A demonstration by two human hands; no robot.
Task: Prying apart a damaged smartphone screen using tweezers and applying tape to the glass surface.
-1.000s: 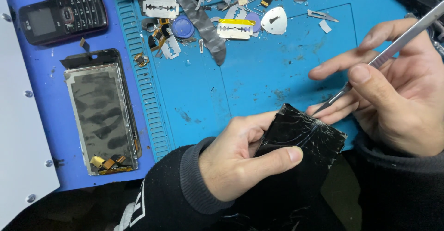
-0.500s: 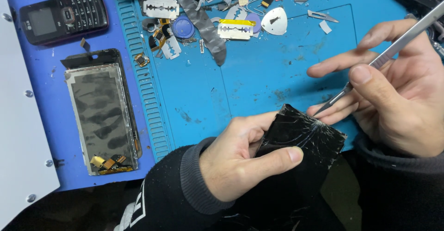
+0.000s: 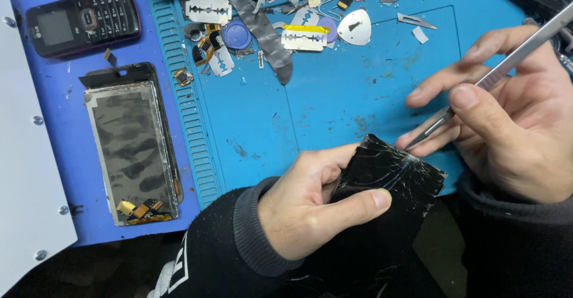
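My left hand (image 3: pixel 313 205) grips a black cracked phone screen (image 3: pixel 391 175) near the front edge of the blue work mat (image 3: pixel 334 95), thumb laid across the glass. My right hand (image 3: pixel 513 125) holds a thin metal scalpel-like tool (image 3: pixel 495 74) like a pen. Its tip touches the upper right part of the cracked glass, where the cracks spread out. Both sleeves are black.
A stripped phone frame with a grey panel (image 3: pixel 131 143) lies at the left, a black keypad phone (image 3: pixel 83 20) above it. Razor blades (image 3: pixel 304 37), a white pick (image 3: pixel 354 27), a blue disc (image 3: pixel 237 35) and small parts litter the mat's far side. A white panel (image 3: pixel 24 172) covers the far left.
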